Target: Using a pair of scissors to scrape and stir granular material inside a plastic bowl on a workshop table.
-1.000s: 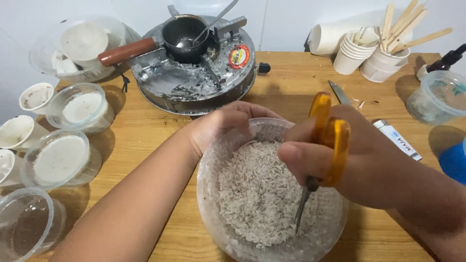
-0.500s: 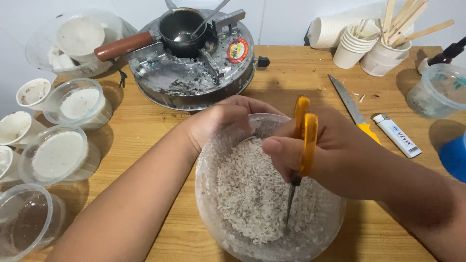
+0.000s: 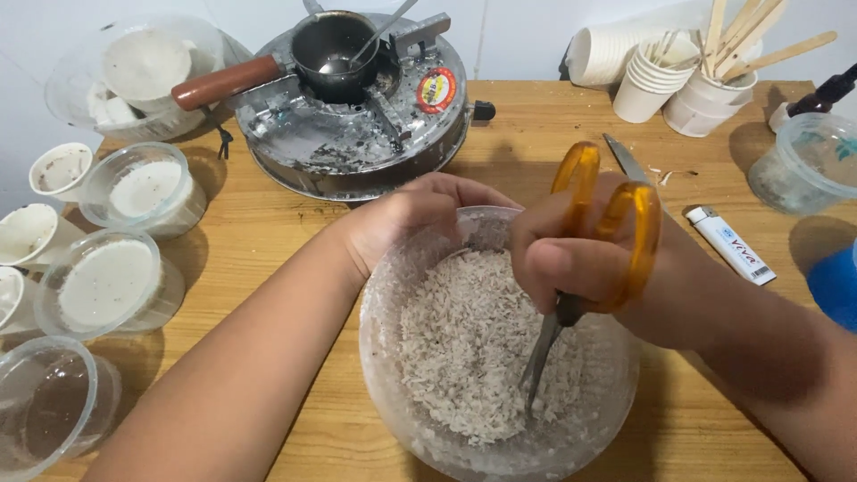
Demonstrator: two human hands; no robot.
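Right hand [image 3: 589,268] closed through the orange loops of a pair of scissors [image 3: 571,295], fingers curled and thumb threaded in, blades nearly together and pointing down into a heap of pale grey shreds [image 3: 455,357]. Left hand [image 3: 406,219] cupped over the far rim of the clear plastic bowl [image 3: 393,393], fingers bent against its edge. Bowl sitting near the front edge of the wooden table [image 3: 268,223], shreds filling most of its floor (blade tips buried among them, so their exact gap impossible to tell). Just behind the bowl, a round metal stove [image 3: 357,134] with a small dark pan [image 3: 330,45], brown handle pointing left, spoon resting inside. Off to the left, several clear tubs of white solid [image 3: 107,281] and small paper cups [image 3: 58,170]. To the right of the scissors, a knife [image 3: 625,159] lying flat, a white lighter [image 3: 732,245] beside it, and farther back stacked paper cups holding wooden sticks [image 3: 750,36]. Clear lidded tub [image 3: 808,165] at the right edge.
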